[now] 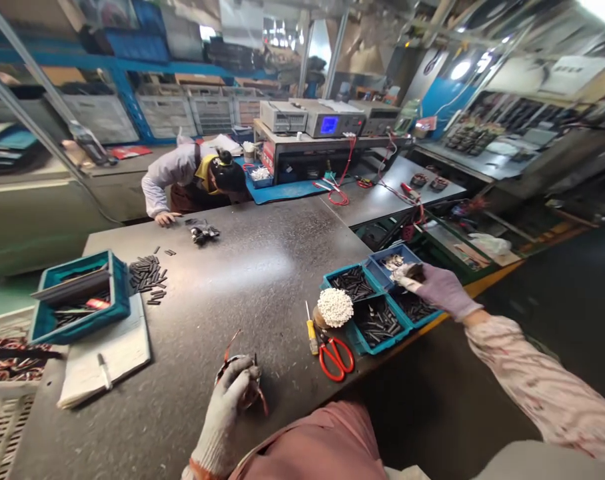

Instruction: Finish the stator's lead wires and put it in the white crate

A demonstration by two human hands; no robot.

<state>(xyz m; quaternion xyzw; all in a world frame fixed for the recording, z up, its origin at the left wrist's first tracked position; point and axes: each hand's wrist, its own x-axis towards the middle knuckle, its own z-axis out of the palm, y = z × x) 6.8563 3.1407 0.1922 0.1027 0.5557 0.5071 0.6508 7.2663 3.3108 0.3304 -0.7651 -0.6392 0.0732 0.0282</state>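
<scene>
Head view, near edge of the dark table (262, 260): left hand (227, 400), gloved, clenched around a small wire coil (246, 390), with reddish wire ends poking up and out past the fingers. Off to the right, right hand (440, 287), also gloved, stretched over the blue trays (355, 343). Fingertips pinched, as far as can be told, on a small dark piece (415, 271) above the farthest compartment. Nearer compartments full of black sticks (377, 323).

Probably best done thus: lift the dark piece straight up, clear of the tray wall, before swinging it across, so as not to drag its neighbours out. Hold the coil low and steady over the table, with the loose wire ends turned away from the path. Steer wide of the red scissors (336, 357), the yellow screwdriver (311, 330) and the white bundle (335, 307), all just beside the trays. Pinch firmly, allowing for feel dulled by the gloves.

Farther off: another person (192, 177) bent over the table's far side, and a teal crate (77, 297) at left with loose dark rods (147, 273) beside it.
</scene>
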